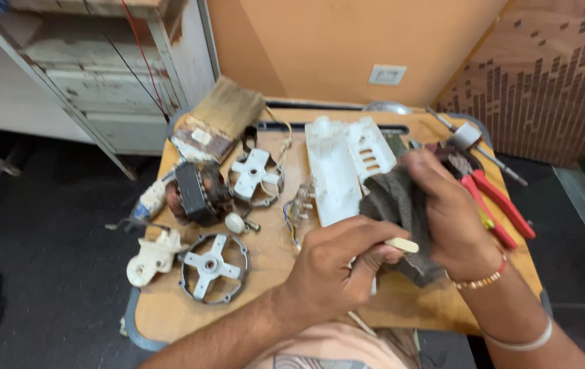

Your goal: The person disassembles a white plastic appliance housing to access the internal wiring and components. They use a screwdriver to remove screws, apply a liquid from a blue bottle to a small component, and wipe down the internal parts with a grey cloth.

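The left hand [333, 270] pinches a small cream part [401, 244] in closed fingers above the worktop [272, 256]; the right hand [446, 215] grips a grey cloth [401, 205] against it. Best to wipe in short strokes, keeping the pinch firm

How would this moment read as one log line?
left hand: holds small cream part | right hand: holds grey cloth | nearby: white plastic housing, red pliers

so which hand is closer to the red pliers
Right. The right hand, gripping a grey cloth, sits just beside the red pliers, nearly touching the handles. The left hand is farther off, on the other side of the cloth, holding a small cream piece.
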